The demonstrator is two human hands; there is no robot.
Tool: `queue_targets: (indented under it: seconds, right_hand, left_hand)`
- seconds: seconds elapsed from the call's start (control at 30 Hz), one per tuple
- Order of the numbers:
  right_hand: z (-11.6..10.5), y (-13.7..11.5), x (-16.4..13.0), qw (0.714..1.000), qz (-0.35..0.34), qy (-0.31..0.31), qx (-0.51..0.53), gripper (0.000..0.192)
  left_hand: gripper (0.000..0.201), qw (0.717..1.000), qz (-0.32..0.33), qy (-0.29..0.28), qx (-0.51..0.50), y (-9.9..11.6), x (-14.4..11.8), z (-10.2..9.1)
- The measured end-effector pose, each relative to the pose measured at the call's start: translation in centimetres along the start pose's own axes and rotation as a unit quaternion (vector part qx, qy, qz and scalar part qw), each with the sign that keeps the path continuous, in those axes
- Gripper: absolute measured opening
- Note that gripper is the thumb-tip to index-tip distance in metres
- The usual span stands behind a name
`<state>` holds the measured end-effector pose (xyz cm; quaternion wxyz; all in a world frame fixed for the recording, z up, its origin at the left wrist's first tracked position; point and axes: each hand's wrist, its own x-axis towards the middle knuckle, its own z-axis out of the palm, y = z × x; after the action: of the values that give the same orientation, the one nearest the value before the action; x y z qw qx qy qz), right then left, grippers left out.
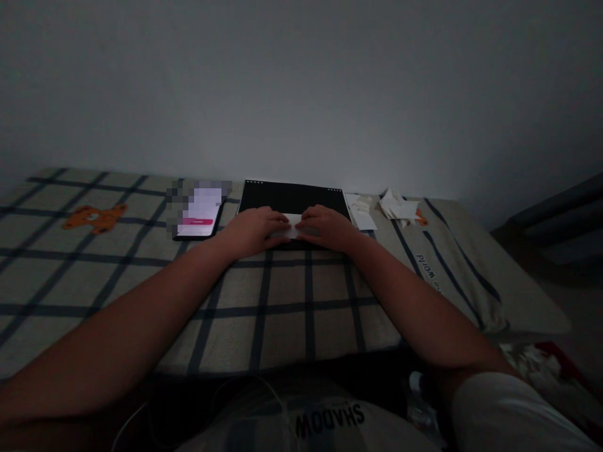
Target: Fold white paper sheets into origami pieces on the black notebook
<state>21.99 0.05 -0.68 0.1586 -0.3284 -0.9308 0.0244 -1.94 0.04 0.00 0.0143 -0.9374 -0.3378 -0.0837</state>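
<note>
Head camera: left hand (257, 232) and right hand (330, 227) touch white paper (293, 227); pinched or merely pressed, cannot tell.
White paper: between the hands, over black pad (292, 196); seemingly being flattened or folded; next move calls for even pressure.
</note>
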Motion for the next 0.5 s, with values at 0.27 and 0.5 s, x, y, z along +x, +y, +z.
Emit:
queue_targets:
  seconds: [0.27,0.5]
  right_hand:
    - [-0.6,-0.2,-0.3,1.0,-0.018,-0.009,0.007,0.039]
    - [-0.8,-0.4,-0.2,0.999,-0.037,-0.029,0.0,0.044]
  left_hand:
    - [0.034,0.995,0.034,0.021,-0.093,-1.0,-0.6,-0.2]
    - [0.03,0.995,0.063,0.008,-0.072,0.3,-0.7,-0.8]
